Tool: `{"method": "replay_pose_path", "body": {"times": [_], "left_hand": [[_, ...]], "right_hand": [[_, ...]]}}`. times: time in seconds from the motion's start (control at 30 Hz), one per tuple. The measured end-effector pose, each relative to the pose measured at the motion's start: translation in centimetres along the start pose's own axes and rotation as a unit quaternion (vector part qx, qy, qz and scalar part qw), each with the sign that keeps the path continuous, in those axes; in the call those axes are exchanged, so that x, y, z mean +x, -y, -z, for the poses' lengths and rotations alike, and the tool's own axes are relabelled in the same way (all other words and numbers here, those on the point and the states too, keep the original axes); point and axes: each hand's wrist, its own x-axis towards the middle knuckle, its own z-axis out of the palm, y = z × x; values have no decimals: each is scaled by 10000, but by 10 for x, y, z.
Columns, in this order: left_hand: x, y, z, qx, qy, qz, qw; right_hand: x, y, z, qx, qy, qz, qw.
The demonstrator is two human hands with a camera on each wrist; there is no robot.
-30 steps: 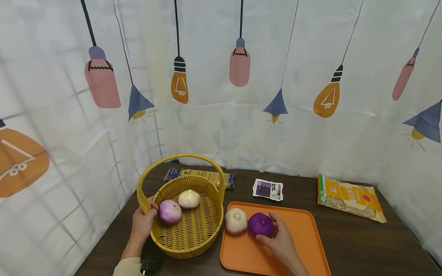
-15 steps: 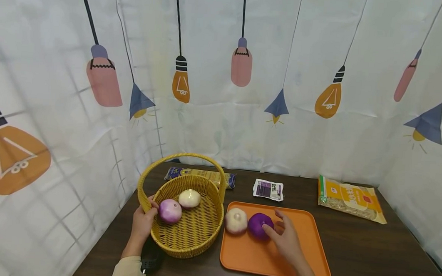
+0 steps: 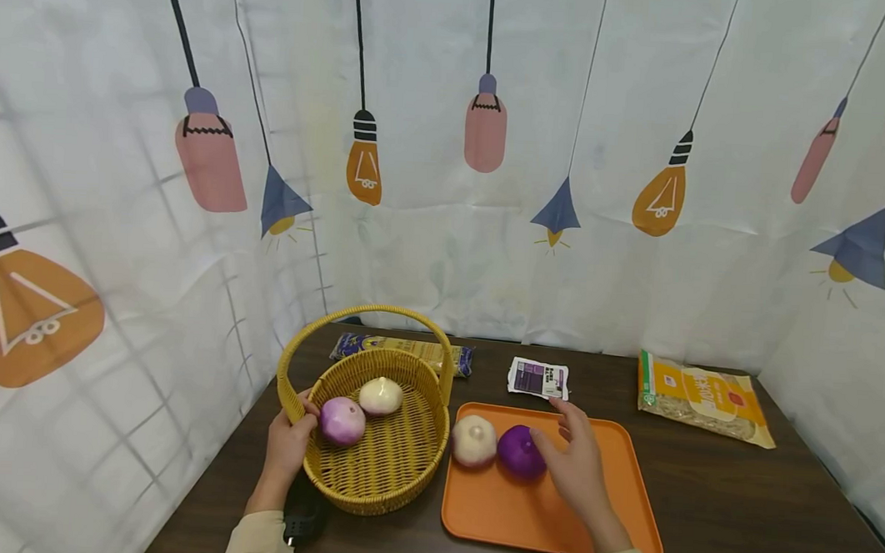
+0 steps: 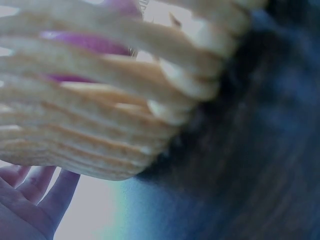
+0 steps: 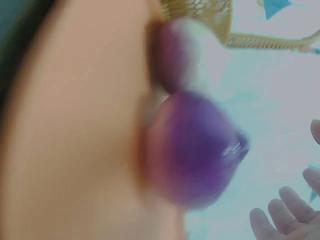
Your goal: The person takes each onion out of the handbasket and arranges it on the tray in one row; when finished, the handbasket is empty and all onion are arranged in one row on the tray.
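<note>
My left hand (image 3: 286,448) grips the left side of a yellow woven basket (image 3: 391,466) beside the foot of its tall handle. A pale purple onion (image 3: 342,422) and a white onion (image 3: 380,397) lie inside it. On the orange tray (image 3: 498,513) a white onion with a purple base (image 3: 474,441) sits next to a deep purple onion (image 3: 521,453). Just right of that onion is my right hand (image 3: 577,463), fingers spread and holding nothing. The right wrist view has the purple onion (image 5: 192,150) apart from the fingers. Basket weave (image 4: 95,120) fills much of the left wrist view.
A long blue and yellow packet (image 3: 409,350) lies behind the basket. A small white and purple packet (image 3: 538,378) is beyond the tray. At the back right of the dark table (image 3: 731,500) lies an orange and clear food bag (image 3: 706,399). A printed curtain (image 3: 429,251) surrounds the table.
My right hand has let go of the deep purple onion and drawn off to the right, its fingers spreading. The onion stays on the tray. My left hand keeps its place on the basket.
</note>
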Motion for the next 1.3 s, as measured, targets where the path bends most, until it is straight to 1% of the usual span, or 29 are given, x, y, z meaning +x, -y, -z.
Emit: {"method": "replay_pose_path", "body": {"times": [0.1,0.17,0.2,0.27,0.33,0.47,0.53,0.63,0.73,0.8,0.9,0.97,1.13,1.3], "left_hand": [[0,0,0,51,15,-12,10000],[0,-1,1,71,43,-12,10000],[0,-1,1,80,57,-2,10000],[-1,-2,2,64,91,53,9999],[-1,-2,1,70,93,90,9999],[-1,-2,0,84,72,130,9999],[-1,-2,0,74,53,138,9999],[0,-2,1,151,60,143,9998],[-1,-3,1,255,74,129,9996],[-1,-3,1,304,49,127,9994],[-1,-3,0,430,-65,139,9990],[-2,-3,0,510,-153,151,9985],[-3,-4,-1,767,-294,143,9965],[-4,-5,0,844,-343,117,9958]], "right_hand": [[4,17,-6,60,10,408,9991],[7,28,-13,189,139,594,9980],[7,32,-18,296,253,626,9973],[7,41,-27,543,521,637,9951],[5,48,-38,858,831,554,9913],[1,58,-60,1243,1475,473,9801],[0,62,-70,1210,1750,484,9759],[-1,65,-85,1166,2049,563,9702],[-1,68,-100,1131,2115,656,9686],[0,69,-109,1040,2012,742,9712],[1,70,-122,756,1817,857,9767],[2,72,-128,546,1782,866,9787],[4,78,-140,211,1969,837,9766],[10,80,-149,157,2129,837,9734]]}}
